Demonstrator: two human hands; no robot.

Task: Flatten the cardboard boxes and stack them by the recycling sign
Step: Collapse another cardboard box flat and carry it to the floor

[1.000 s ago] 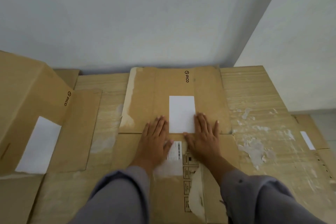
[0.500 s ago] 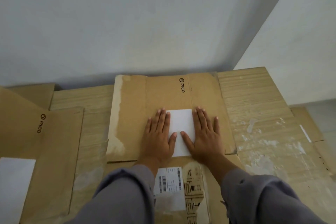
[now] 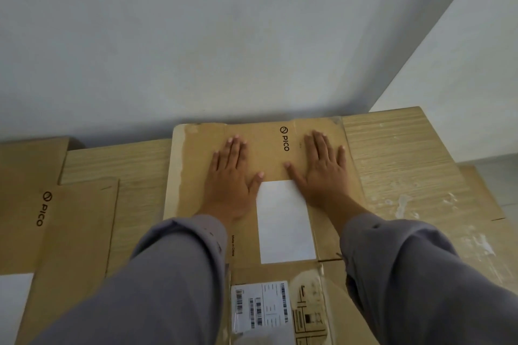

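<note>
Both palms are down on the flattened cardboard box [image 3: 252,154] that lies at the centre of the wooden surface [image 3: 398,154], its far edge close against the wall [image 3: 224,36] at twelve o'clock. The left hand [image 3: 231,179] presses at about ten o'clock of the white label [image 3: 284,221], the right hand [image 3: 322,171] at about one o'clock of it, and the fingers [image 3: 236,148] of each lie spread wide and flat, gripping nothing. To my eye this is the pressing-down step, and it would go best with the weight leaned through the heels of the hands and swept outward toward the side creases, since a panel pushed only at the middle tends to spring up at the folds; the pale torn strip along the nine o'clock edge looks like a spot that may lift. The box runs with its long axis from six to twelve o'clock, toward the wall, the printed logo [image 3: 284,138] reading along that same line near the far end and a barcode sticker [image 3: 260,305] at the near end. A second flattened box [image 3: 70,232] lies well apart at nine o'clock. No recycling sign shows from here, so I judge the stacking is not yet begun.
</note>
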